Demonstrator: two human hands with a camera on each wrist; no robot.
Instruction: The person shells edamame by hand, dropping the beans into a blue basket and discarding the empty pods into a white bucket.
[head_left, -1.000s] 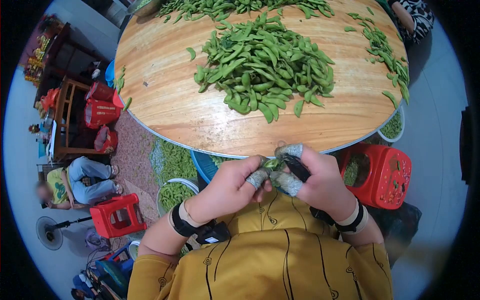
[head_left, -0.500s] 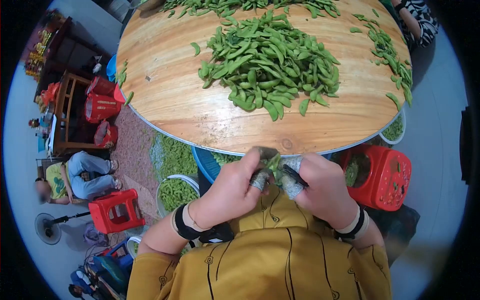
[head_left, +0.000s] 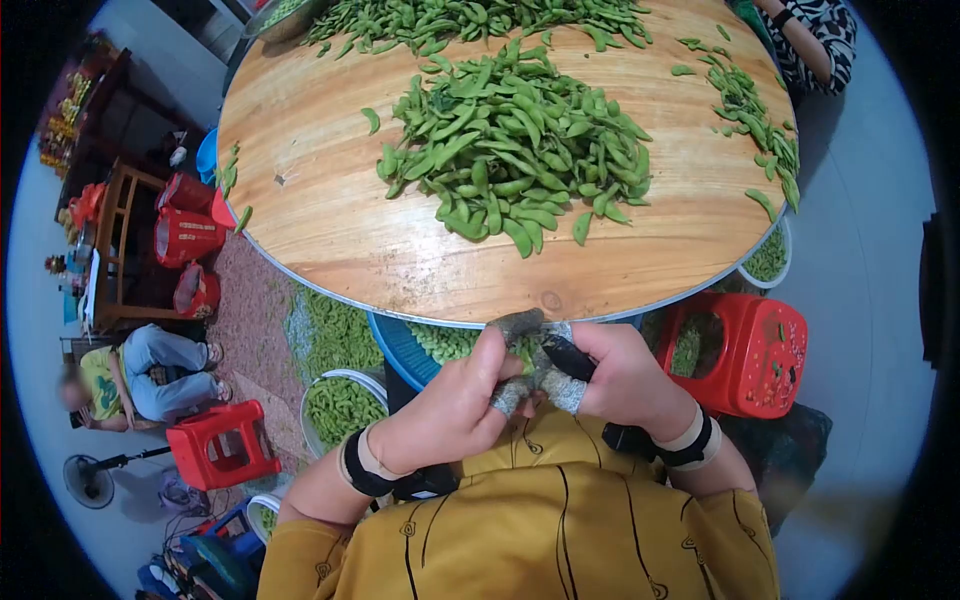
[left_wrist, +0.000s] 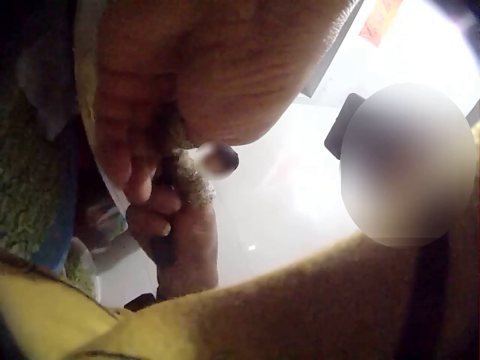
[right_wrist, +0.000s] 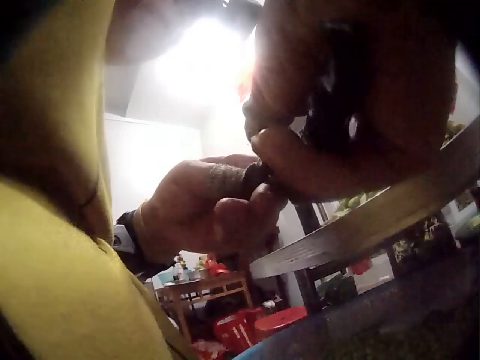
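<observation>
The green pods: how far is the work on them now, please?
Done: tubs under the table already hold green pieces, one blue tub, one white bowl. In hand: the left hand and right hand grip one pod together; the right also holds a dark tool. Left: a big pile of pods waits on the table.

Both hands [head_left: 530, 375] drawn lower towards the body, pod [head_left: 524, 350] now tucked between fingers
</observation>
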